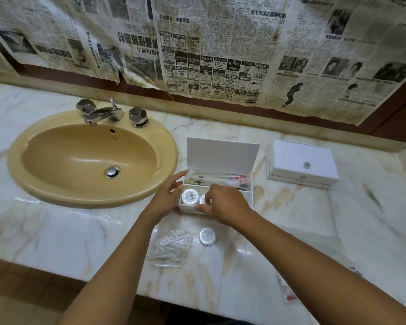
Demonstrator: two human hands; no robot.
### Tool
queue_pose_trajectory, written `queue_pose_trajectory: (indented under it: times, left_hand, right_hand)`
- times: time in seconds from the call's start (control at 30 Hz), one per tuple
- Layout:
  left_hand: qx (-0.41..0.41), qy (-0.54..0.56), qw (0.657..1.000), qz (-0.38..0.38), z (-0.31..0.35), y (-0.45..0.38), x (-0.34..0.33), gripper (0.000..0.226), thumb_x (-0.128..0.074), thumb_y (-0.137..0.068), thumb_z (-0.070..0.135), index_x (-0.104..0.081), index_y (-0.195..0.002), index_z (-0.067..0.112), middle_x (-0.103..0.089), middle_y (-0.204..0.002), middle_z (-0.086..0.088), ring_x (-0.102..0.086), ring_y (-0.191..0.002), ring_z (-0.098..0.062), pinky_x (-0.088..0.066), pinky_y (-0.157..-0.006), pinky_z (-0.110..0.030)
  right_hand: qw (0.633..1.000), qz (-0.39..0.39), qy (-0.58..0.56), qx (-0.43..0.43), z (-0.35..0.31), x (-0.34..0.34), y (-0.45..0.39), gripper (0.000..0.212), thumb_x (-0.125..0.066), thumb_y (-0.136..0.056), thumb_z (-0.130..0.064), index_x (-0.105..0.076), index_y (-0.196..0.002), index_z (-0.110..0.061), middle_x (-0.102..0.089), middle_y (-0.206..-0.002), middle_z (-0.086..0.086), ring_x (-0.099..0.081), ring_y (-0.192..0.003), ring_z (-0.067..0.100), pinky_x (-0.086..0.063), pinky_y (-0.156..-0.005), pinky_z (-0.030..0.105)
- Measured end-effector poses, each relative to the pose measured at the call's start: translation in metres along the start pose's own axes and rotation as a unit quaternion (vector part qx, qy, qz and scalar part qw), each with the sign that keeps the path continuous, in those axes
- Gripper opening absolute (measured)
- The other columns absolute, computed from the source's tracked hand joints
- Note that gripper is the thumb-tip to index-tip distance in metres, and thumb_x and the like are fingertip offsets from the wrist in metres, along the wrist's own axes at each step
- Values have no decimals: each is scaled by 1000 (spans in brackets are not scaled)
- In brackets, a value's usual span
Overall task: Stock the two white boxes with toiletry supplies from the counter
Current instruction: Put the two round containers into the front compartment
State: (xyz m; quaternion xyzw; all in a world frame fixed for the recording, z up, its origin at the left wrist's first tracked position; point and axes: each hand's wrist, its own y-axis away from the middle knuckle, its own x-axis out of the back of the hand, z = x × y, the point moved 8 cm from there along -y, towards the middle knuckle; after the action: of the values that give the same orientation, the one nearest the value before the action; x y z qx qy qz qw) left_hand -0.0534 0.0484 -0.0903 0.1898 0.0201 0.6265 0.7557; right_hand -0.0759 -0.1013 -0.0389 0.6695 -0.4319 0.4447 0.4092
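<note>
- Head view: the open white box (pixel 249 195) sits on the marble counter (pixel 56 235) just right of the tan sink (pixel 89 158), its lid (pixel 222 156) standing upright at the back.
- The box's back compartment holds wrapped toothbrush and toothpaste packets (pixel 220 180) lying lengthwise; the front compartment holds a round wrapped soap (pixel 189 196) at its left end.
- The left hand (pixel 168 195) rests against the left wall of the open box, fingers loosely extended and holding nothing.
- The right hand (pixel 223 204) is over the front compartment, its fingertips (pixel 209 192) curled and pinching a second round soap (pixel 203 200) just right of the first one.
- In front of the open box, toward the counter's near edge, lie a third round soap (pixel 207 236) and, to its left, a clear bag of white plastic picks (pixel 171 247); the two are near each other but apart.
- The closed white box (pixel 302 164) with a small round knob stands well right of the open box, with bare marble between them.
- A clear packet with red print (pixel 286 292) lies at the near edge of the counter, right and in front of the open box, partly under the right forearm.
- A chrome tap (pixel 103 112) with two faceted handles stands behind the sink, back and left of the open box.
- Yellowed newspaper sheets (pixel 209 48) cover the wall behind the open box, above a dark brown strip.
</note>
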Motion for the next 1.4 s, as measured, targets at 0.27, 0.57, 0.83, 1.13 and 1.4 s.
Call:
queue_pose_trajectory:
  times: [0.27,0.57,0.83,1.13,1.4]
  left_hand:
    - [-6,-3,1000,-2,4,2,0,42,-42,-103,17,-49,-136,41,-56,-129,8,-51,-115,8,-41,-81,-12]
    - [-1,-13,1000,-1,5,3,0,41,-41,-104,20,-47,-137,44,-54,-126,9,-51,-117,-2,-43,-81,-18]
    - [10,-11,1000,-1,5,5,-1,41,-42,-104,21,-48,-137,44,-57,-117,14,-49,-103,17,-40,-78,-14]
    - [11,-9,1000,-2,7,7,-2,40,-41,-104,19,-47,-136,43,-55,-108,24,-53,-96,14,-41,-72,-10]
    - [1,-8,1000,-2,6,6,-2,42,-40,-104,14,-48,-137,37,-58,-112,21,-54,-87,26,-42,-68,1]
  right_hand:
    - [990,123,33,63,-19,9,17,25,-64,-83,-40,-72,-85,-16,-67,-84,2,-63,-81,26,-44,-75,38]
    - [996,-20,-5,85,-24,-40,39,31,-56,-88,-36,-62,-111,-17,-58,-108,4,-57,-102,27,-45,-73,35]
    - [990,-110,33,80,-18,-59,42,38,-62,-83,-25,-55,-119,-15,-51,-120,7,-45,-117,26,-43,-77,34]
    - [994,-32,-3,105,-30,-36,36,33,-58,-85,-37,-57,-110,-16,-56,-107,5,-54,-102,26,-42,-72,33]
    - [984,147,-54,81,-22,15,17,29,-74,-74,-30,-63,-91,-9,-62,-86,7,-57,-83,29,-47,-66,36]
